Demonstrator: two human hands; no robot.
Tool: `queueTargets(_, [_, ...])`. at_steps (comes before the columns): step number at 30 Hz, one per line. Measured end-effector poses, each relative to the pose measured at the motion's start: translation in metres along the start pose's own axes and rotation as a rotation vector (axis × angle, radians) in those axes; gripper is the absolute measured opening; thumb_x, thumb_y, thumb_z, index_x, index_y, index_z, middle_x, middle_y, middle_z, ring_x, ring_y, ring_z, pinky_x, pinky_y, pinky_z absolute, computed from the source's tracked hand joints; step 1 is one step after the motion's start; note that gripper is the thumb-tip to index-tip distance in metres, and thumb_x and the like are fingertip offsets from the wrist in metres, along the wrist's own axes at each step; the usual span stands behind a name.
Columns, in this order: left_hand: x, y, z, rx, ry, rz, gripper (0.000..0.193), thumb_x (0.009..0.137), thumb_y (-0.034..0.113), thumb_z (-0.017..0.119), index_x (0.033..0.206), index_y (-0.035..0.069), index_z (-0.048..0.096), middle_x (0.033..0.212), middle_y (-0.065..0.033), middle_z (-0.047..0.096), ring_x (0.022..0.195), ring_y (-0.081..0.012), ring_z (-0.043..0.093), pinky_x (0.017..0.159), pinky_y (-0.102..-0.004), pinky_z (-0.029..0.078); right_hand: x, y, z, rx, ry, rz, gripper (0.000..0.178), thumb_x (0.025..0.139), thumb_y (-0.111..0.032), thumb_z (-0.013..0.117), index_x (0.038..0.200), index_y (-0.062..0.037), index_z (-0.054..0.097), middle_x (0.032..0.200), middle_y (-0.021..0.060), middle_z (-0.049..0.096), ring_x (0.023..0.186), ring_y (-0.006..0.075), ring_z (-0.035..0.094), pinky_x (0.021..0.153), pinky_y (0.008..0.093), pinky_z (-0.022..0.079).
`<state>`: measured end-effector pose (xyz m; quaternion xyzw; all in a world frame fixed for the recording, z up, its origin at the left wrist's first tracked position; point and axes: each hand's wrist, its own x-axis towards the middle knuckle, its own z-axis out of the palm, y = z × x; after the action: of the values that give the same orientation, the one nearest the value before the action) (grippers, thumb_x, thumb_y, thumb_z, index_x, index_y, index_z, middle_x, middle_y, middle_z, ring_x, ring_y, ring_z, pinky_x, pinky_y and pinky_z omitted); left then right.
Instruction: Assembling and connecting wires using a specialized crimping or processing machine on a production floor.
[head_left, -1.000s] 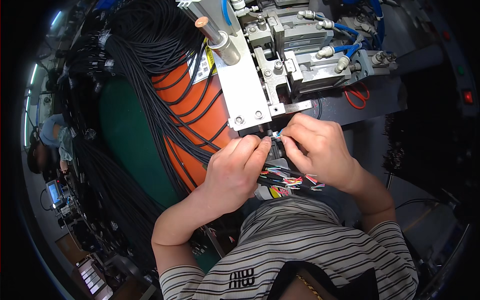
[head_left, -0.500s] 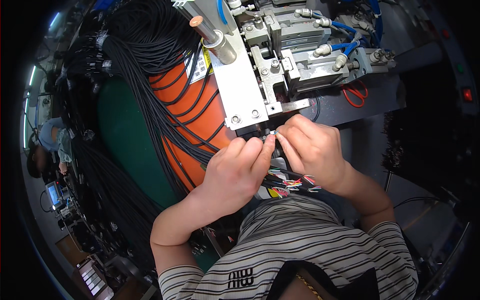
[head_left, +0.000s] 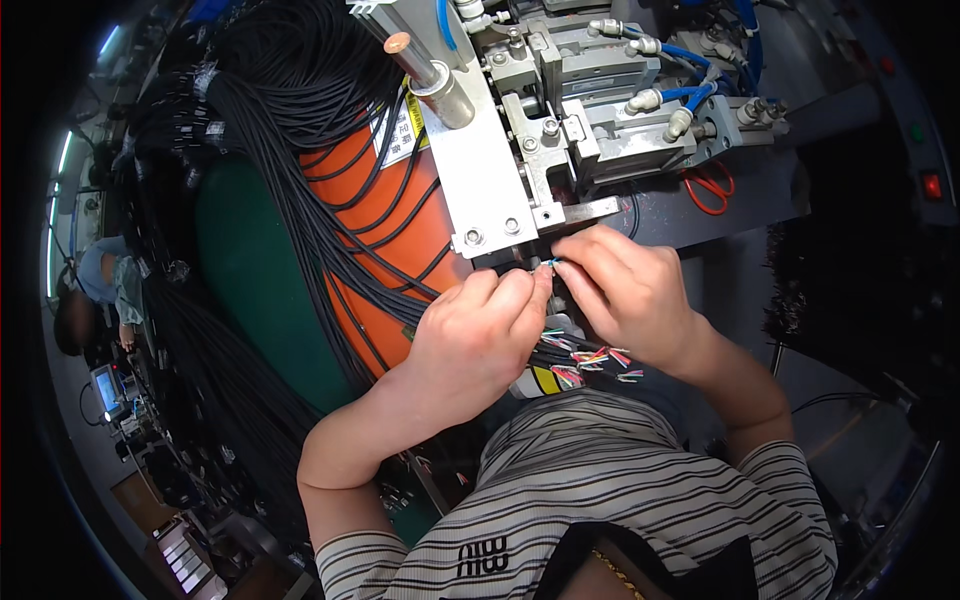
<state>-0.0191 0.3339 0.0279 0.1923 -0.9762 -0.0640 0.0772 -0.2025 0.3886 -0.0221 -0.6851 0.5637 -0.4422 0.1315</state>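
My left hand (head_left: 478, 335) is closed, thumb and forefinger pinched together under the front end of a metal press fixture (head_left: 480, 190). From its fingertips thin wires (head_left: 550, 264) stick out, one of them bluish. My right hand (head_left: 635, 298) is closed too, its thumb and forefinger pinching the blue wire's end just to the right. Both sets of fingertips nearly meet, and the fingers hide most of what they hold. Below the hands hang several black cable ends with stripped, multicoloured wires (head_left: 590, 358).
A thick bundle of black cables (head_left: 310, 220) lies across an orange surface (head_left: 425, 215) and a green one (head_left: 235, 240) at left. Pneumatic cylinders (head_left: 640, 140) with blue hoses stand behind my hands. Red-handled scissors (head_left: 708, 190) lie at right. Another person (head_left: 105, 280) sits far left.
Both hands stay at the same spot under the fixture, with only slight finger shifts. More of the blue wire shows between the fingertips. The hanging cable ends have swayed a little.
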Motion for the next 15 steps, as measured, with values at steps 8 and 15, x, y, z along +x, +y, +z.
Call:
queueTargets(8, [-0.002, -0.004, -0.001, -0.145, 0.076, -0.068, 0.039, 0.07, 0.001, 0.064, 0.109, -0.003, 0.066, 0.088, -0.0075, 0.056, 0.076, -0.022, 0.057, 0.062, -0.0325, 0.049, 0.007, 0.009, -0.002, 0.264, -0.2, 0.256, 0.004, 0.081, -0.001, 0.068, 0.081, 0.0014, 0.065, 0.064, 0.0078, 0.061, 0.046, 0.0123, 0.055, 0.045, 0.0263, 0.041])
queueTargets(15, [-0.042, -0.02, 0.009, -0.289, 0.202, -0.258, 0.046, 0.057, -0.01, 0.064, 0.102, -0.002, 0.069, 0.085, -0.0119, 0.057, 0.079, -0.0284, 0.061, 0.067, -0.0373, 0.051, 0.002, 0.009, -0.004, 0.32, -0.24, 0.36, 0.006, 0.082, -0.002, 0.069, 0.085, 0.0025, 0.066, 0.065, 0.0029, 0.06, 0.048, 0.003, 0.049, 0.045, 0.0214, 0.036])
